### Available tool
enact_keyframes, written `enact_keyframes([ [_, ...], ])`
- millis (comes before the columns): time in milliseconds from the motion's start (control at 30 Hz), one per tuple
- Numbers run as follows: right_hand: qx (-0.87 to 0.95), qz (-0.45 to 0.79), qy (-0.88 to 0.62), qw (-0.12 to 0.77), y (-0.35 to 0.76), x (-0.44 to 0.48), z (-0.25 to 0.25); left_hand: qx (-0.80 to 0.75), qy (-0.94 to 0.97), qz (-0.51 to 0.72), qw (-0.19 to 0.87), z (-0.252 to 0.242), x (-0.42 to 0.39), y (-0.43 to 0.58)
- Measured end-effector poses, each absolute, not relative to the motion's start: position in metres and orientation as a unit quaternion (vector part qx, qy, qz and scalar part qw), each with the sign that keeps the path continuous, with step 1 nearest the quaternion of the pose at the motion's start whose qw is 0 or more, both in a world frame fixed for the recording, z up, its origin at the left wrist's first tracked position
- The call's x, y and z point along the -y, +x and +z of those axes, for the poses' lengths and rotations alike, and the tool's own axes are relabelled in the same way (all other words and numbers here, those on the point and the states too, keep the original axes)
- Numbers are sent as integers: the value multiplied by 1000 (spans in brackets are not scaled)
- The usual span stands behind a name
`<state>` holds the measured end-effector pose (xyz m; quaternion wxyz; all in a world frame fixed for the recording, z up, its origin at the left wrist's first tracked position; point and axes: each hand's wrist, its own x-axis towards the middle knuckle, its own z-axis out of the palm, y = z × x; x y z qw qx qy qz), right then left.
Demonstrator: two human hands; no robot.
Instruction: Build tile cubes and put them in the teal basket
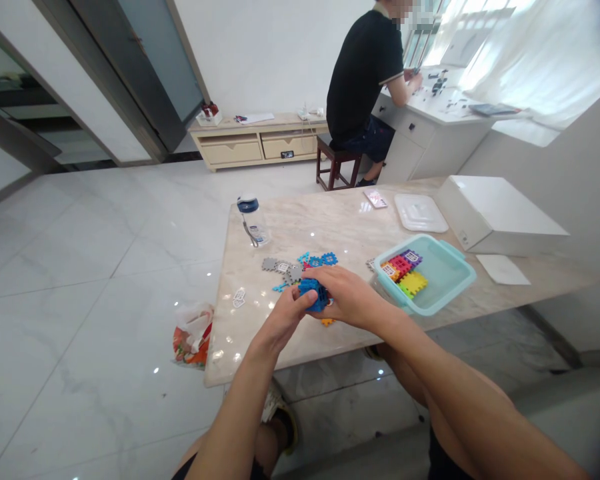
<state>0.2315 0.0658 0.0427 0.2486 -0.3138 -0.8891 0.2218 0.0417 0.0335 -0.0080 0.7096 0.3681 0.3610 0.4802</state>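
A small blue block of interlocking toy pieces (314, 293) is gripped between both of my hands above the near part of the table. My left hand (291, 310) pinches it from the left, the thumb lying across its front. From the right, my right hand (347, 293) curls around it, fingers over the top and back. Behind and partly under the hands lie loose interlocking pieces: grey ones (270, 265), blue ones (329, 259) and an orange one (327, 323). A white outline-shaped piece (239, 298) rests alone to the left.
A teal-rimmed tub (460, 293) on the right holds red, purple and yellow pieces. Beyond are its pale lid (421, 213), a white box (505, 213), a phone (375, 198) and a water bottle (254, 223). Another person (363, 80) sits at a white desk behind.
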Motion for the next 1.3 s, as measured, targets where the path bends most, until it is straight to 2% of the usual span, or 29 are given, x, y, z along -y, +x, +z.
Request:
enact_keyframes([
  [167, 870, 254, -307, 289, 228, -62, 44, -366, 331, 501, 711, -4, -37, 38],
  [633, 868, 257, -323, 275, 233, -65, 39, -359, 353, 457, 733, -6, -34, 37],
  [1300, 879, 219, -322, 276, 226, -65, 43, -365, 349, 463, 729, -2, -34, 34],
])
